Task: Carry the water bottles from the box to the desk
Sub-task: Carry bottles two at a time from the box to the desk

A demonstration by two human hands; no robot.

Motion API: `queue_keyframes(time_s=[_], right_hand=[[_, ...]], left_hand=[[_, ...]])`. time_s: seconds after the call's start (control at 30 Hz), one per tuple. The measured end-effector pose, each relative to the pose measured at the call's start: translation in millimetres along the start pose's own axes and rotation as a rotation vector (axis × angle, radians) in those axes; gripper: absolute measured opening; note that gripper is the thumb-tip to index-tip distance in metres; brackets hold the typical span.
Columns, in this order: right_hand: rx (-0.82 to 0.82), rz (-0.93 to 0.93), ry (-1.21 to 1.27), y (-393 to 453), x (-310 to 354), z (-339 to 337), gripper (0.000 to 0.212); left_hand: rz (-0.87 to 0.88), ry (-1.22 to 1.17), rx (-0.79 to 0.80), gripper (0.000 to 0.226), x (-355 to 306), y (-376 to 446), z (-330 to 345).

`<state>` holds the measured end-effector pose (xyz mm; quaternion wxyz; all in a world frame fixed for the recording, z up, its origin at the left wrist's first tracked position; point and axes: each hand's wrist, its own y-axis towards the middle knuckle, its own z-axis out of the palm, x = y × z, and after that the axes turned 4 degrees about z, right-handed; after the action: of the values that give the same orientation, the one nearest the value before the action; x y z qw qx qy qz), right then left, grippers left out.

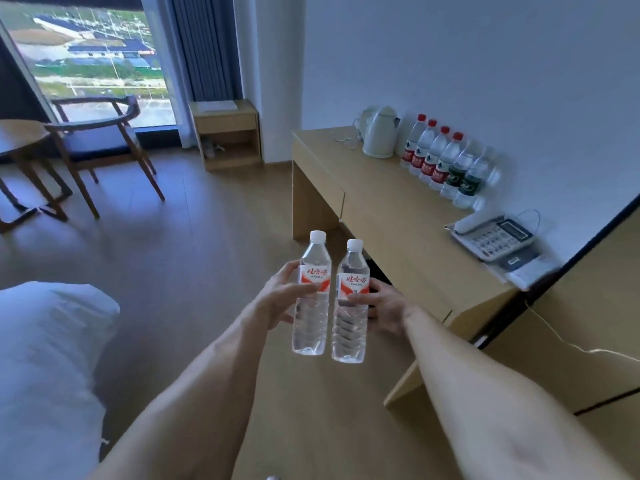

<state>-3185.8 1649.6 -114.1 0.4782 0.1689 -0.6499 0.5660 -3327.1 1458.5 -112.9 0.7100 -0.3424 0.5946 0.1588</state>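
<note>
Right now, 2 full water bottles are in the air above the floor, upright and just beside each other at the centre of view. The left hand point(277, 299) grips the left bottle point(311, 296) around its label band, fingers curled behind and thumb in front; the right hand point(381, 308) holds the right bottle point(350, 303) the same way, just under the label. The desk point(381, 202) lies at 1 o'clock, where 6 bottles point(446, 164) already stand in a row against the wall at 2 o'clock, beside a kettle point(379, 135). A telephone point(495, 237) sits nearer, at 3 o'clock. No box is in view. Filled to the neck, each bottle probably feels moderately heavy; the thin plastic likely dents under a hard squeeze, so the ribbed waist or label band looks the surest hold.
</note>
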Motion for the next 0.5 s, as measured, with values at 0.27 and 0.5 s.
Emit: queue_keyframes(time_s=[0.27, 0.5], right_hand=[[-0.057, -0.085, 0.075, 84.5, 95.8, -21.5, 0.067], [-0.154, -0.099, 0.107, 161.8, 150.8, -78.1, 0.056]], left_hand=[[0.07, 0.044, 0.14, 0.073, -74.2, 140.0, -23.2], [0.079, 0.06, 0.19, 0.06, -108.3, 254.8, -10.2]])
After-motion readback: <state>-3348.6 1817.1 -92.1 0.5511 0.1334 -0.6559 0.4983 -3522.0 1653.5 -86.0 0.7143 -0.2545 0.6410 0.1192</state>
